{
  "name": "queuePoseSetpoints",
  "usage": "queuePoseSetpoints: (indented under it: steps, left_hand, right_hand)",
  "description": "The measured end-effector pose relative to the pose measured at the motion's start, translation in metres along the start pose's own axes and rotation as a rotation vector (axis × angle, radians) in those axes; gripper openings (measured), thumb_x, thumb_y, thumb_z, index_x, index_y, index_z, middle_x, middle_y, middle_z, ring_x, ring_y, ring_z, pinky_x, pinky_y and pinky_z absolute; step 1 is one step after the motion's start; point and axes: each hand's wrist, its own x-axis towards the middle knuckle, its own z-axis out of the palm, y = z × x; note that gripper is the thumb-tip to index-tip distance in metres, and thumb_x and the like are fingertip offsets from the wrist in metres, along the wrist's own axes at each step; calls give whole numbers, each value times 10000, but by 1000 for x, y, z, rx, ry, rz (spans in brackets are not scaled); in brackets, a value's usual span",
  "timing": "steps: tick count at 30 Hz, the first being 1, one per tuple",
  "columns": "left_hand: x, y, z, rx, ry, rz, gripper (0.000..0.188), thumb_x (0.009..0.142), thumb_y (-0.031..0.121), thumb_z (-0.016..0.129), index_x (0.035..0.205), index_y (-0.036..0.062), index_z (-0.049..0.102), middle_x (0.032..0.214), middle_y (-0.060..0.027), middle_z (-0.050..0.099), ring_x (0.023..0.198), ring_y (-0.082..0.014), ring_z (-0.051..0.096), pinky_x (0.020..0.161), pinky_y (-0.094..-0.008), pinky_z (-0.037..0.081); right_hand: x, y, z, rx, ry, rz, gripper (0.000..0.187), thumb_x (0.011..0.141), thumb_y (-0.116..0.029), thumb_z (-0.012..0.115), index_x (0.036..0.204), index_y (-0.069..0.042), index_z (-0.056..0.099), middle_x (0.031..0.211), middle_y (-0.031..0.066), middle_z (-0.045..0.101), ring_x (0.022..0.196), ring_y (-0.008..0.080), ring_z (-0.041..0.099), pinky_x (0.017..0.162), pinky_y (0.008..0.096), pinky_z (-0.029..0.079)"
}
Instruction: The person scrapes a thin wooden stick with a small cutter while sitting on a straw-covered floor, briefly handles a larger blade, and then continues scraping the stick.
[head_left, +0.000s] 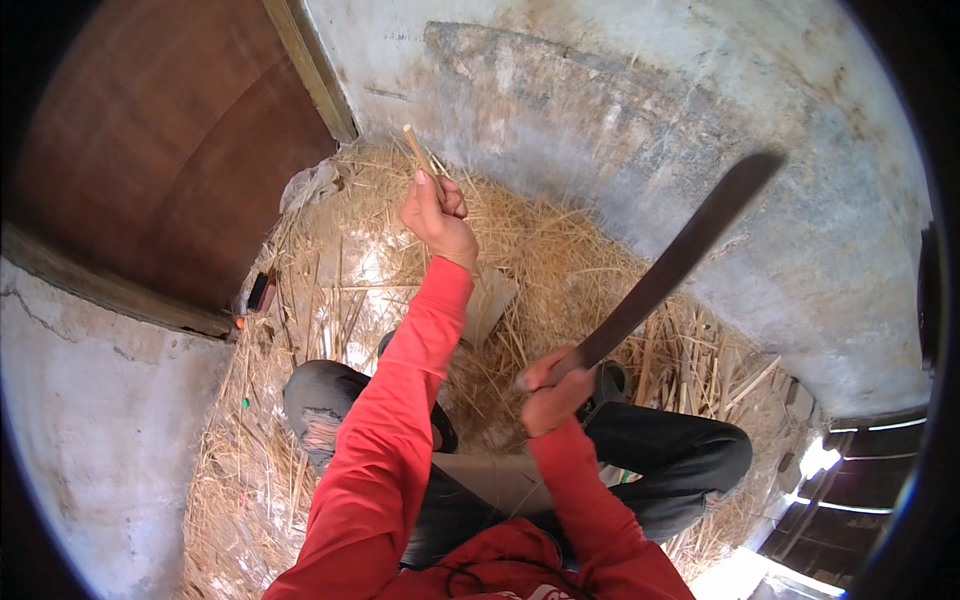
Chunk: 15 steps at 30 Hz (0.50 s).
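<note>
My left hand [438, 218] is raised in front of me, its fingers closed round a thin pale wooden stick [415, 146] that points up toward the wall. To the right, my right hand [557, 390] grips the handle end of a machete [680, 250]. The long dark blade slants up and to the right, tip slightly blurred, well apart from the stick. Beneath my hands lies a thick layer of straw-like shavings [560, 250]. Both sleeves are red, and my bent legs in dark trousers show below.
A stained pale wall [600, 110] stands ahead and to the right. At the upper left is a brown door-like panel [170, 150] in a wooden frame. Split sticks [690, 370] lie at the right by the wall. A small dark and red object [260, 292] lies near the panel.
</note>
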Motion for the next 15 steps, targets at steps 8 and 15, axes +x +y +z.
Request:
queuePoseSetpoints:
  steps: [8,15]
  left_hand:
    - [-5,0,4,-49,43,29,478,1039,382,503,704,42,519,543,27,363,451,-57,284,413,-243,207]
    - [6,8,8,-181,254,-86,518,1041,492,429,767,54,471,611,-11,419,460,-76,309,412,-243,228]
  right_hand:
    - [-40,67,-30,-39,53,915,488,1031,-532,490,838,-84,500,603,12,467,478,123,463,452,267,386]
    - [16,-28,-1,315,31,164,456,1047,-491,476,891,-63,468,625,6,462,487,112,467,434,284,389]
